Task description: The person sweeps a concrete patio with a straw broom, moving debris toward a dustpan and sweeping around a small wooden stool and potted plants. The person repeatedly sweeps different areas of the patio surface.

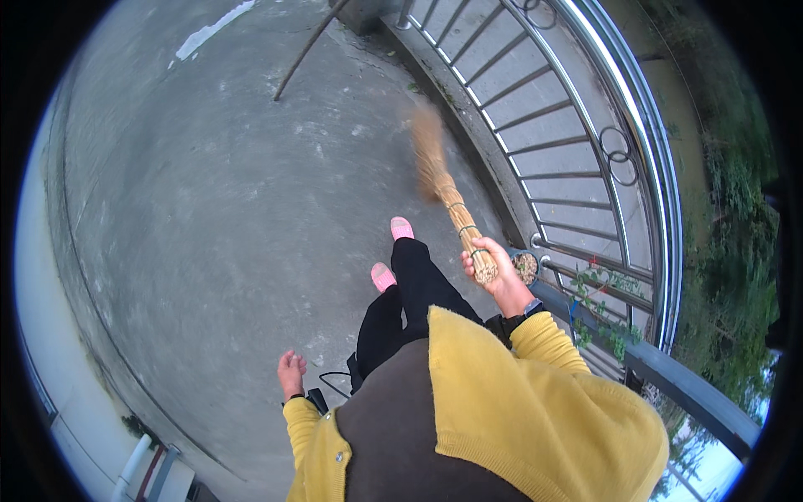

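A straw broom [465,223] is held at its bound handle end by my right hand [492,267]. Several dark green ties wrap the handle, and its cut stalk ends face me. The broom's bristle head [429,147] is blurred and points away over the concrete floor [251,188]; whether it touches the floor I cannot tell. At my other side, my left hand [292,373] hangs with loosely curled fingers and holds nothing. Just beyond my right wrist stands a plant pot [526,267] with pale bits in it.
Along the right runs a stainless steel railing [571,103] on a low concrete curb [483,150]. A wooden stick [307,51] leans at the far end. Leafy stems [605,307] cross the near rail. A white wall [50,251] bounds the left, with pipes [133,467] at its foot.
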Demonstrator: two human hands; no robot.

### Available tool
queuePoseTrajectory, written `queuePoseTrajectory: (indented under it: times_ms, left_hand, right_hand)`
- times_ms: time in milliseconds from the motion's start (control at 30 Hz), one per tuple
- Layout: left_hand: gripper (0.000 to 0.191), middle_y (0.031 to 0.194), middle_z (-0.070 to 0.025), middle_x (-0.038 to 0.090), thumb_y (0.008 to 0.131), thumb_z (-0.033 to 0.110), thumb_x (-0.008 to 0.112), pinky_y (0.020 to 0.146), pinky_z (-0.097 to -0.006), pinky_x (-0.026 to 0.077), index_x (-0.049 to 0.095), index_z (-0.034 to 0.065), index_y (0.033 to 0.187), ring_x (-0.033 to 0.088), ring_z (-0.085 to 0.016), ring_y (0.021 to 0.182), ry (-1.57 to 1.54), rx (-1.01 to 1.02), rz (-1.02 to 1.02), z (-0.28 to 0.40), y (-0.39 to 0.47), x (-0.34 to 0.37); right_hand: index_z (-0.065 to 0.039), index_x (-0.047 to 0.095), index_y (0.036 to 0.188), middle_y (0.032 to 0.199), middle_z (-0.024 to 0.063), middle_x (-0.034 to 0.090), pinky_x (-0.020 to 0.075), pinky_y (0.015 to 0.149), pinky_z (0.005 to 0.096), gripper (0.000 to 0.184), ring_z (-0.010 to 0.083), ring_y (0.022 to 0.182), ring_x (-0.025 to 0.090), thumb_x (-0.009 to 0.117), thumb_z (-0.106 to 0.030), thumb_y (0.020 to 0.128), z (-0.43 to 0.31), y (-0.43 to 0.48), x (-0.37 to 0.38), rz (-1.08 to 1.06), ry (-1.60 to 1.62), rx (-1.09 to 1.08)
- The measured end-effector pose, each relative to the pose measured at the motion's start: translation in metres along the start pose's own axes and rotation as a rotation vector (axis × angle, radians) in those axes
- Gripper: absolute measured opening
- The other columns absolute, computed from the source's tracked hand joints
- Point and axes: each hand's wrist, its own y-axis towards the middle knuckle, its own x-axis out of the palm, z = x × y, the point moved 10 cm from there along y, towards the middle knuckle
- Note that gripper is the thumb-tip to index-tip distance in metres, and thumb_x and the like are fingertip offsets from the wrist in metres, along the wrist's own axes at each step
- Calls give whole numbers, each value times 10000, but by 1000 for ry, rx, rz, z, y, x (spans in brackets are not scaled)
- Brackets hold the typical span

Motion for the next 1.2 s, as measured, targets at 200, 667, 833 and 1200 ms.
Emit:
queuePoseTrajectory:
  times_ms: [200,667,833,1200]
  left_hand:
    - [273,918,-93,597,873,115,451,598,-290,502,464,65,1141,604,-184,744,-80,-216,94,-41,-1,-20]
    - [276,970,-95,591,866,134,477,658,-263,476,487,39,1126,584,-149,814,-111,-165,90,183,34,53]
    - [286,979,-92,589,861,124,482,672,-261,473,487,41,1134,582,-149,807,-133,-141,61,234,50,82]
    - [287,942,-79,591,838,118,499,654,-250,464,494,41,1114,579,-143,795,-113,-205,127,236,38,73]
  right_hand:
    - [-44,513,709,641,99,531,502,540,325,114,215,596,548,532,-152,737,-76,94,54,11,497,-103]
    - [-45,467,816,659,112,515,499,501,335,155,232,590,556,562,-150,752,-145,230,304,-76,-1,77]
    - [-38,459,930,679,113,553,477,416,309,251,188,508,559,561,-197,764,-175,145,243,139,-411,39]
    - [-49,451,841,602,83,527,475,425,327,206,192,503,552,587,-161,733,-245,315,391,-73,-487,-109]
